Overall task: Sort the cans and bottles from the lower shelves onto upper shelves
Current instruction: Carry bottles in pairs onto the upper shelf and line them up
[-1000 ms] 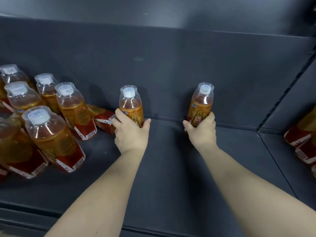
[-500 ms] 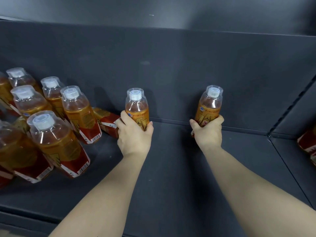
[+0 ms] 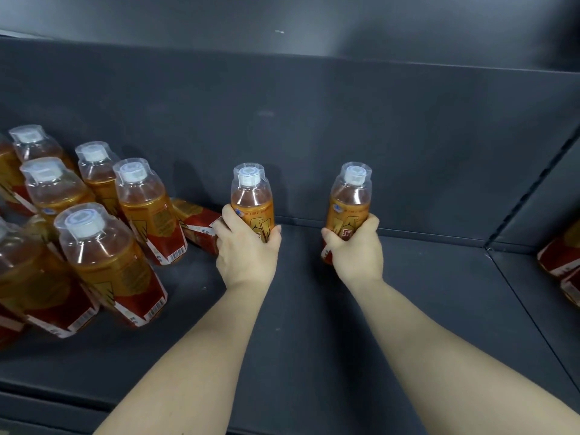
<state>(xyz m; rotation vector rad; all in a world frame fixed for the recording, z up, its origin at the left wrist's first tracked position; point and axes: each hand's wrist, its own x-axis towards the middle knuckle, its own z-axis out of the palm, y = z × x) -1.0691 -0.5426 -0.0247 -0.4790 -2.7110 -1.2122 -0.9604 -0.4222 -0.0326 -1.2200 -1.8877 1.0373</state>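
Observation:
My left hand (image 3: 246, 251) grips an upright amber drink bottle (image 3: 251, 197) with a white cap and clear overcap, near the back wall of the dark shelf (image 3: 301, 324). My right hand (image 3: 357, 251) grips a second bottle of the same kind (image 3: 350, 196), upright and about a hand's width to the right. Both bottles have orange and red labels, and my fingers hide their lower halves. I cannot tell whether the bottoms touch the shelf.
Several identical bottles (image 3: 110, 259) stand grouped at the left, and one bottle (image 3: 196, 226) lies on its side behind my left hand. More bottles (image 3: 561, 255) show at the right edge past a shelf divider (image 3: 514, 296). Another shelf (image 3: 314, 29) hangs overhead.
Both hands keep hold of their bottles. The two bottles have drawn a little closer together, the right one shifting left. The view has drifted slightly left and up.

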